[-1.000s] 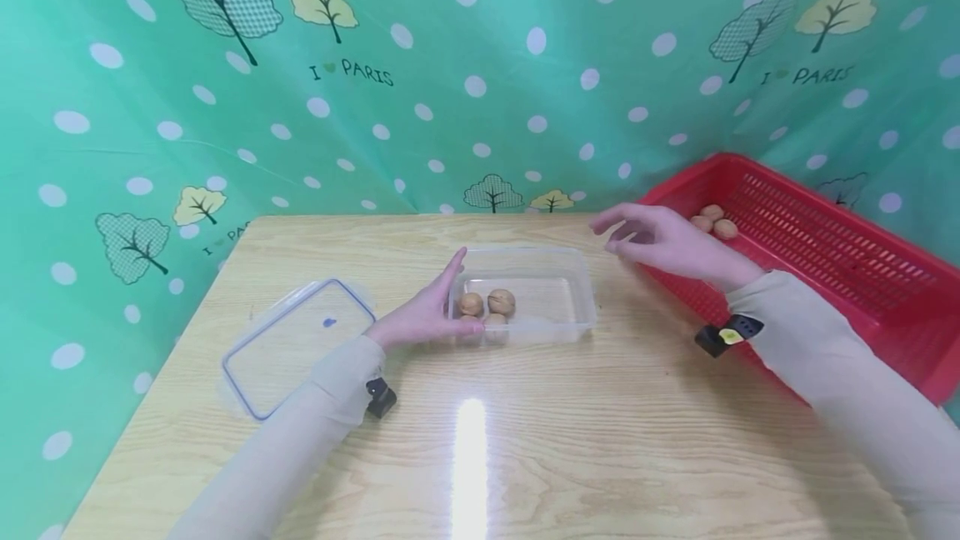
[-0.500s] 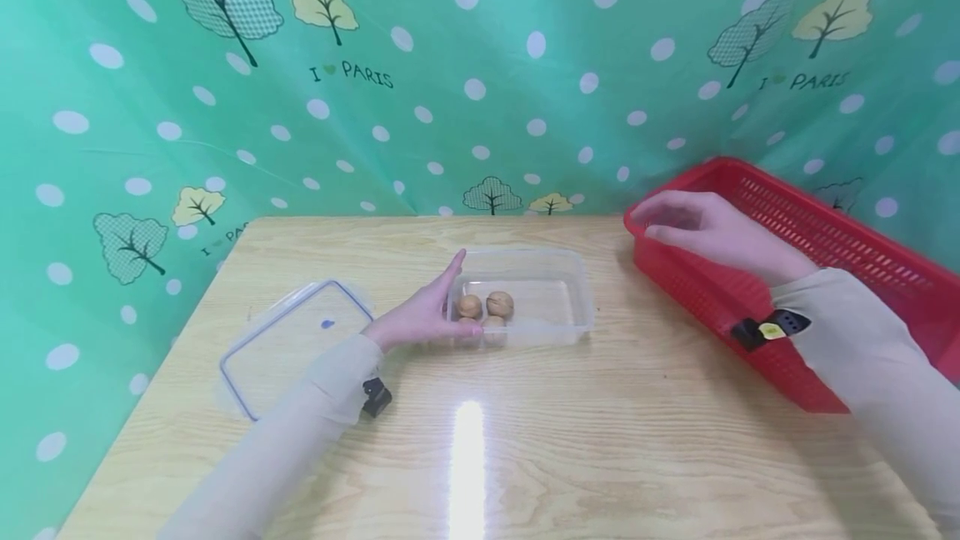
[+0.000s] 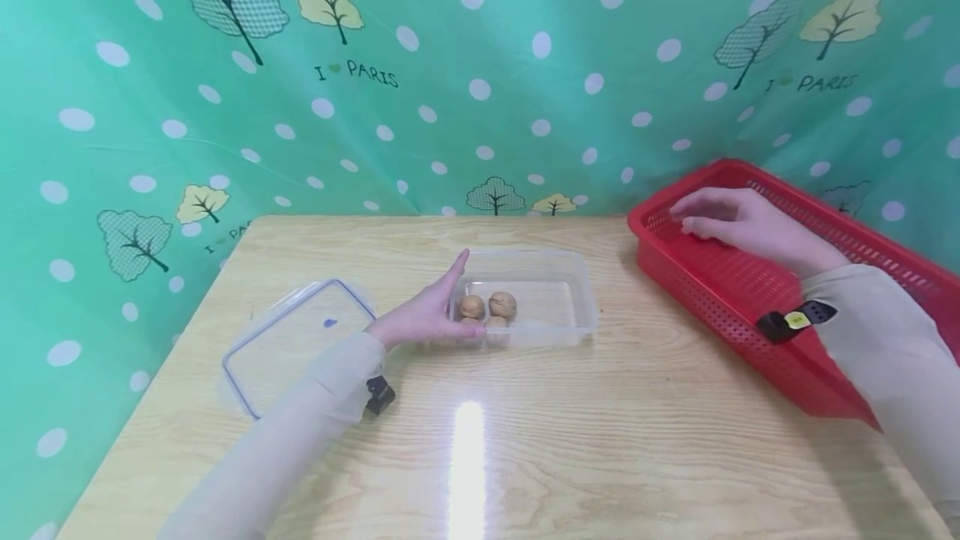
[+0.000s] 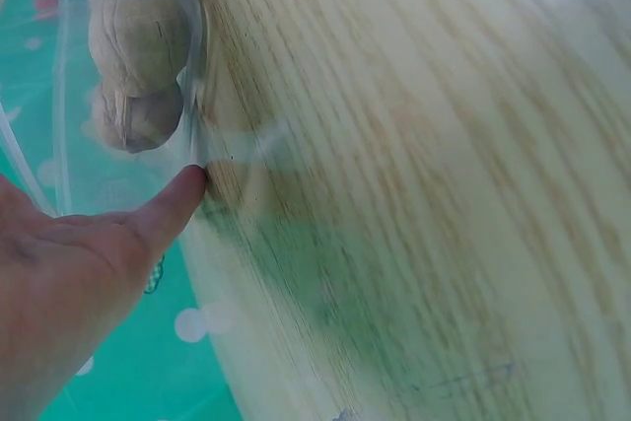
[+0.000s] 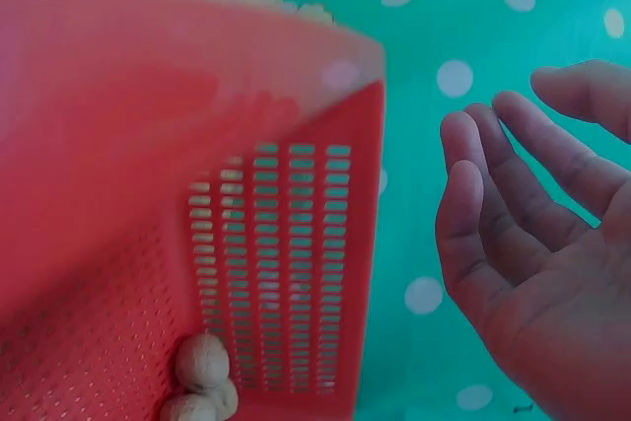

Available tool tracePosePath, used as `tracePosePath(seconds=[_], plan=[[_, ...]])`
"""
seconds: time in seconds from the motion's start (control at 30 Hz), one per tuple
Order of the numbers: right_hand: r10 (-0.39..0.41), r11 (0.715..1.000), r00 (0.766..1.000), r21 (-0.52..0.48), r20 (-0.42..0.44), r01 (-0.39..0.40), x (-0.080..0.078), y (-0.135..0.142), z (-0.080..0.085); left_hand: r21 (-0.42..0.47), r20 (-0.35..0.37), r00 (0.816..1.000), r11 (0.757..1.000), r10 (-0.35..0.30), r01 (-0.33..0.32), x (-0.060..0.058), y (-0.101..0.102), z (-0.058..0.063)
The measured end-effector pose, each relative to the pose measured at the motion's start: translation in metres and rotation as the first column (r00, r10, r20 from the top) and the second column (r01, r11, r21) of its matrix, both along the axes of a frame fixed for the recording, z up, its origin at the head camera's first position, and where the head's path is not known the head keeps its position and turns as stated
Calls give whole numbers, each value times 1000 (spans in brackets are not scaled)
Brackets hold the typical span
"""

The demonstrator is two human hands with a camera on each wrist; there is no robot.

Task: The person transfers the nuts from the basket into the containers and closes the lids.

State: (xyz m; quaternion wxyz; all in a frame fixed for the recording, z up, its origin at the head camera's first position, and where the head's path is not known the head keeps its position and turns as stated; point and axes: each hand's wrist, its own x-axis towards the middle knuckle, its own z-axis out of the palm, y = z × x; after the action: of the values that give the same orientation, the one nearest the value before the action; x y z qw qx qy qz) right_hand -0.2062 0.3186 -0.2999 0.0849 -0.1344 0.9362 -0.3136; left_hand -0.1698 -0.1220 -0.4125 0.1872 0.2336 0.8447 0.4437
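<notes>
My left hand (image 3: pixel 420 317) holds the left end of a clear plastic food container (image 3: pixel 585 298), spanning it between thumb and fingers. In the left wrist view the thumb (image 4: pixel 177 206) touches its near corner. Several walnuts (image 3: pixel 502 304) lie inside at the left end, close to that hand. My right hand (image 3: pixel 757 227) hovers over the far left part of a red plastic basket (image 3: pixel 690 298). Its fingers are loosely bent with nothing between them, as the right wrist view shows. More walnuts (image 5: pixel 203 361) sit in the basket's corner, mostly hidden behind the hand in the head view.
A clear lid with a blue seal (image 3: pixel 330 294) lies on the wooden table (image 3: pixel 570 440), left of the container and partly under the left forearm. A green dotted curtain (image 3: pixel 420 40) hangs behind the table. The basket's raised rim borders the right side.
My right hand has moved right, from beside the container to over the basket. The basket's near part has shifted slightly. My left hand stays on the container.
</notes>
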Motion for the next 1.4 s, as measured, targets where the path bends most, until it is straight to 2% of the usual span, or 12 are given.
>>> tracePosePath(seconds=[0.07, 0.3, 0.47, 0.67, 0.83, 1.07, 1.4], plan=[[-13, 1000, 1000, 0, 8, 13, -1, 5, -1, -9, -1, 1000, 1000, 1, -1, -3, -1, -5], [-13, 1000, 1000, 10, -13, 13, -14, 25, -8, 10, 11, 1000, 1000, 2, -2, -3, -2, -6], [-9, 997, 1000, 73, -25, 11, -24, 42, -20, 11, -1, 1000, 1000, 4, -4, -4, -2, -9], [-2, 997, 1000, 81, -13, 3, -36, 58, -37, 5, -6, 1000, 1000, 6, -6, -4, -1, -9], [-3, 997, 1000, 79, -17, 5, -41, 64, -44, 7, -6, 1000, 1000, 7, -7, -3, -1, -7], [-62, 996, 997, 59, 46, 59, -44, 70, -54, 5, -6, 1000, 1000, 15, -15, -1, -1, -7], [-79, 994, 993, 78, 85, 72, -57, 95, -75, 2, -3, 1000, 1000, 23, -23, -2, 0, -9]])
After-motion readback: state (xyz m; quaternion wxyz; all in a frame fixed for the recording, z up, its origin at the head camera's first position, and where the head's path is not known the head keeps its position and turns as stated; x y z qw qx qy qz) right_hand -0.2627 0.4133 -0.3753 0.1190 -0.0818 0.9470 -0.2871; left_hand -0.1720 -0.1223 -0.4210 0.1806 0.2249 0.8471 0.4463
